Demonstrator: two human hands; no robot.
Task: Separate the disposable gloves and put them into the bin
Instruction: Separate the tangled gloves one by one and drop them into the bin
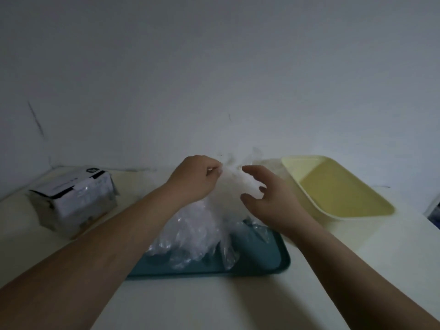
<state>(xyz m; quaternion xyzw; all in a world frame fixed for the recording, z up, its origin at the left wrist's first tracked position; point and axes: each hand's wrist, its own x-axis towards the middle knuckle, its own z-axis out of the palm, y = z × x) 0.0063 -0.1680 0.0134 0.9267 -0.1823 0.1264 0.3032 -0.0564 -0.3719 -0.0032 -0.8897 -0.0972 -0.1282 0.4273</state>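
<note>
Clear plastic film, the bunch of disposable gloves, is pinched at its top by the left hand, fingertips and thumb closed tight on the film. The bunch hangs down from that pinch, and its lower folds rest on a teal tray directly beneath.

Right hand: just right of the pinch, fingers spread and slightly bent, thumb apart, holding nothing. The view is blurred here, so contact between its fingertips and the film cannot be confirmed.

Edges and room:
- The yellow bin stands to the right of the grip, beyond the right hand, near the tray's right edge but apart from it. Its mouth is open upward and its near rim sits low.
- The tray's raised front edge lies below the grip, with bare white table in front of it.
- Behind the grip is a plain wall, meeting the table's far edge close to the hands.
- Well to the left of the grip stands a cardboard box, tilted, apart from the tray.

Markings: the box carries white labels with dark print and a black band. None of it is legible at this sharpness. No brand is visible on the bin, tray or gloves.
</note>
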